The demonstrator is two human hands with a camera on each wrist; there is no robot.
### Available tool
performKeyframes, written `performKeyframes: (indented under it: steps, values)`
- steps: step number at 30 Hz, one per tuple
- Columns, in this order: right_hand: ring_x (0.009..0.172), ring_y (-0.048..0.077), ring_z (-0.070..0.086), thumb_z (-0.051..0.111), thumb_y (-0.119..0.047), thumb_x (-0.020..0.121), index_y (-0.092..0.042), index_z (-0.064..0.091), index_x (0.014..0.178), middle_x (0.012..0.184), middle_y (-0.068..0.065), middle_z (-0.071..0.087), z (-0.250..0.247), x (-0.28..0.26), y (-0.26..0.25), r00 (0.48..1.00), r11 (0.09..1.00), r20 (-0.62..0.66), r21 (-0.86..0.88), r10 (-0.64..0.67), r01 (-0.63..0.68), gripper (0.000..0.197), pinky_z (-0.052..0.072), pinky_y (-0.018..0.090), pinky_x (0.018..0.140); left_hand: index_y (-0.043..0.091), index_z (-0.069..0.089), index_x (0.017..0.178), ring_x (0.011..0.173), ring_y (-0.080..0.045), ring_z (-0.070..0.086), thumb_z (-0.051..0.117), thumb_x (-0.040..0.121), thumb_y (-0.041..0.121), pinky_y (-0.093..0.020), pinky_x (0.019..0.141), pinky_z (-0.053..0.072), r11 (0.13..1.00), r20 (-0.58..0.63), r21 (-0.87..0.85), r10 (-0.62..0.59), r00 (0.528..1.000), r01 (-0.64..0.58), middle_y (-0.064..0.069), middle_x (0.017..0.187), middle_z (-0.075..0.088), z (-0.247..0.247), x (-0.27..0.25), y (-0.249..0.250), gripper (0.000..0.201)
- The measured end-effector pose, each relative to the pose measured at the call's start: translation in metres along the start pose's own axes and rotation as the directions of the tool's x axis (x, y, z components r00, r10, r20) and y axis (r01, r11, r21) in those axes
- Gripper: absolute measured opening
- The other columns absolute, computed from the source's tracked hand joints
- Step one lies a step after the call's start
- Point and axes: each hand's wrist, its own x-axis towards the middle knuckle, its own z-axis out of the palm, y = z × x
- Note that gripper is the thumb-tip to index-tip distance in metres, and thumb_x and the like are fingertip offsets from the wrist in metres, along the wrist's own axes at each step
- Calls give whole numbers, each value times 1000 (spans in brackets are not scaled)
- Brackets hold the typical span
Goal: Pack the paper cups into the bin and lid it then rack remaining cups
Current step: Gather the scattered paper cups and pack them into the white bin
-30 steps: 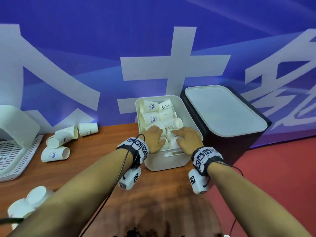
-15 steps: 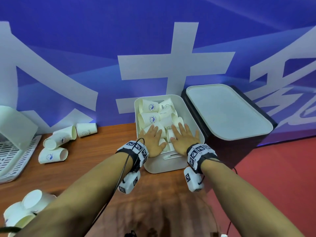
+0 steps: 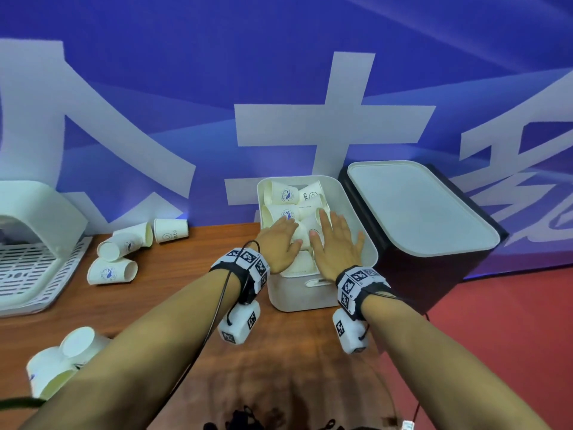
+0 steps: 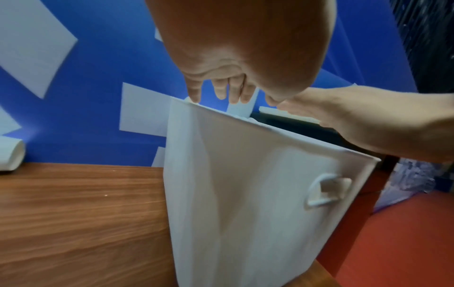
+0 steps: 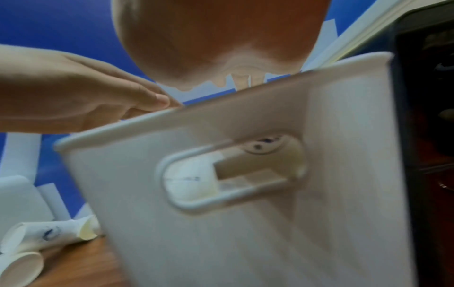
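Note:
A white bin (image 3: 369,243) stands at the table's far right edge, filled with several paper cups (image 3: 283,195) lying on their sides. Both hands lie flat on the cups inside it, fingers straight. My left hand (image 3: 279,240) covers the near-left cups and my right hand (image 3: 336,243) the near-right ones. The bin's white lid (image 3: 415,209) rests on a black box to the right. In the left wrist view the bin wall (image 4: 245,184) fills the frame, and the left fingers (image 4: 233,91) reach over its rim. The right wrist view shows the bin's handle slot (image 5: 233,170).
Three loose cups (image 3: 124,246) lie on the wooden table (image 3: 186,274) near the blue wall. More cups (image 3: 62,361) sit at the near left edge. A white slotted rack (image 3: 34,256) stands at far left. A black box (image 3: 434,274) adjoins the bin; red floor lies beyond.
Both hands went from curled on the near cups to flat with fingers spread, and slid a little further into the bin over the cups.

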Motion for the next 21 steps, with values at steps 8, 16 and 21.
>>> performKeyframes:
  steps: [8,16,21]
  values:
    - [138,23,27,37,-34,98,-13,31,144,150,5,31,11,1,-106,969,943,-134,234,-209,236,51,24,43,112,8,33,137,122,-29,51,42,98,28,-36,98,41,946,-221,-237,-273,937,220,-12,136,49,-52,-49,-51,45]
    - [107,22,57,50,-20,90,-16,47,129,129,2,44,64,-22,-215,870,835,23,294,-492,465,40,50,39,86,6,39,133,118,-34,52,54,91,26,-42,98,42,729,-217,-269,-683,697,630,-15,129,51,-93,-152,-162,49]
    - [124,20,45,61,-41,86,-26,42,136,138,-3,37,113,-47,-270,729,804,341,281,-594,524,55,42,39,101,10,40,130,118,-35,51,59,78,46,-42,98,43,555,-32,-166,-829,558,815,-17,132,48,-92,-223,-224,67]
